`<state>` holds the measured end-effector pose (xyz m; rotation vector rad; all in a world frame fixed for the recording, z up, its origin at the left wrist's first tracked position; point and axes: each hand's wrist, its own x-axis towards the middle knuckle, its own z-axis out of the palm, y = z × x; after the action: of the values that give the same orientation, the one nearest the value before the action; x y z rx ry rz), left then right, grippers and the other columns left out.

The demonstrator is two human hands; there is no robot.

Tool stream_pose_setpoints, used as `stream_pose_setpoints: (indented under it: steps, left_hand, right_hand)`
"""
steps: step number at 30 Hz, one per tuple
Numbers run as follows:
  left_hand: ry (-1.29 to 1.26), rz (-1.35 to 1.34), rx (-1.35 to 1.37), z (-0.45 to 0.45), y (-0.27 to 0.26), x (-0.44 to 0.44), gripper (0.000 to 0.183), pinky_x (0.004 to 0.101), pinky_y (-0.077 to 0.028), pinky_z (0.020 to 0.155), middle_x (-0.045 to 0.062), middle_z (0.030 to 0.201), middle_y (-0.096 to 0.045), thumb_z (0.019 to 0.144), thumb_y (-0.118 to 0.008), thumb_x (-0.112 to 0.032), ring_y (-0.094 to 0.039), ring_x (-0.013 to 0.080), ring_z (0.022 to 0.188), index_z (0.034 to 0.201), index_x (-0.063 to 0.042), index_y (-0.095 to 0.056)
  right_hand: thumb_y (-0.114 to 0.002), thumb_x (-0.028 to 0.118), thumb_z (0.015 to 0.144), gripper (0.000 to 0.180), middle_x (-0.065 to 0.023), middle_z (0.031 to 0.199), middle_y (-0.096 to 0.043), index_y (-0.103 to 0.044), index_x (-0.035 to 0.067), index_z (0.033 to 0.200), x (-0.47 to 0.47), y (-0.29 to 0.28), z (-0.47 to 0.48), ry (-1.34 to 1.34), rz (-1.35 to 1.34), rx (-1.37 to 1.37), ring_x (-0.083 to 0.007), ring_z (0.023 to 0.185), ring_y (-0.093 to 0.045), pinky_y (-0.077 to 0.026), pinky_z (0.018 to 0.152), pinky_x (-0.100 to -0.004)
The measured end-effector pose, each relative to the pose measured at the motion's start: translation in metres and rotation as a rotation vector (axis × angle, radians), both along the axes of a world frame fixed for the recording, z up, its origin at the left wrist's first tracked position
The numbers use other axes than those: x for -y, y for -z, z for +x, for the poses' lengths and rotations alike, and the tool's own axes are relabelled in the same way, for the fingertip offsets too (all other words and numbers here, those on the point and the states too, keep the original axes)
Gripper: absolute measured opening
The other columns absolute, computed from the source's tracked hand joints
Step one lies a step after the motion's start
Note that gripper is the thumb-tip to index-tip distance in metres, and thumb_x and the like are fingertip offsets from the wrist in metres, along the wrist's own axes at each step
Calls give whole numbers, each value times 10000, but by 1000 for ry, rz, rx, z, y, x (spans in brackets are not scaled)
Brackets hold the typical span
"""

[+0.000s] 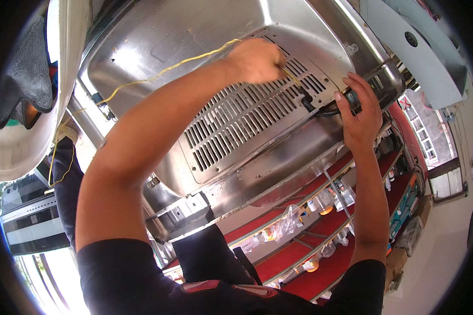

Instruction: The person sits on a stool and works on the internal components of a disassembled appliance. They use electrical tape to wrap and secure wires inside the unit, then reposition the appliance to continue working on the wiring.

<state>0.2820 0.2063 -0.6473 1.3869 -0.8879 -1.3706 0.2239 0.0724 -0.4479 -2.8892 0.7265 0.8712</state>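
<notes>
A large stainless steel appliance housing point(173, 31) fills the upper middle, with a slotted metal vent panel point(236, 118) inside it. Over the panel, my left hand point(258, 61) is closed around a thin yellow wire point(157, 75). The wire trails left from the fist; its short end runs right to a black cable point(307, 100) at the panel's corner. What else the fist may hold is hidden. My right hand point(360, 112) is at the housing's right edge, thumb and fingers apart, beside a small opening with dark wiring. Whether its fingertips touch the metal is not plain.
Below the housing stand red shelves point(319, 275) with bagged parts and bottles. At left are a white tub point(27, 157) and a dark grey cloth point(27, 75). A pale panel with a round black fitting point(411, 38) stands at upper right. Cardboard boxes point(398, 262) lie at lower right.
</notes>
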Motion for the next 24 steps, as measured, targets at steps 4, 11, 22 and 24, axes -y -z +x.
stream_pose_setpoints:
  steps: [4, 11, 22, 24]
  left_hand:
    - [142, 32, -55, -4, 17, 3, 242, 407, -474, 678, 123, 746, -624, 735, -570, -342, -588, 318, 730, 792, -125, -660]
    - [-53, -49, 74, -6, -1, -2, 225, 424, -469, 659, 156, 706, -599, 711, -593, -306, -572, 349, 709, 719, -82, -616]
    - [-166, -307, 380, 9, -38, -5, 83, 388, -477, 629, 53, 706, -619, 669, -622, -204, -602, 264, 764, 707, -136, -650]
    - [-116, -287, 369, 10, -41, -9, 86, 374, -486, 625, 31, 779, -627, 680, -636, -197, -592, 245, 833, 737, -137, -659]
  right_hand:
    - [-657, 250, 728, 290, -54, 1063, -586, -623, 68, 951, -2, 2, 1, -65, -22, -72, -263, 989, -543, -413, 868, -354]
    - [-626, 188, 727, 235, -112, 934, -587, -593, 16, 884, -10, 39, 22, -271, 322, -625, -307, 840, -552, -438, 737, -393]
    - [-593, 224, 788, 265, -221, 695, -563, -589, -28, 706, -1, 56, 16, -210, 451, -536, -395, 692, -543, -429, 646, -449]
    - [-585, 219, 798, 271, -222, 688, -558, -584, -34, 699, 1, 56, 12, -178, 447, -492, -394, 690, -543, -427, 642, -446]
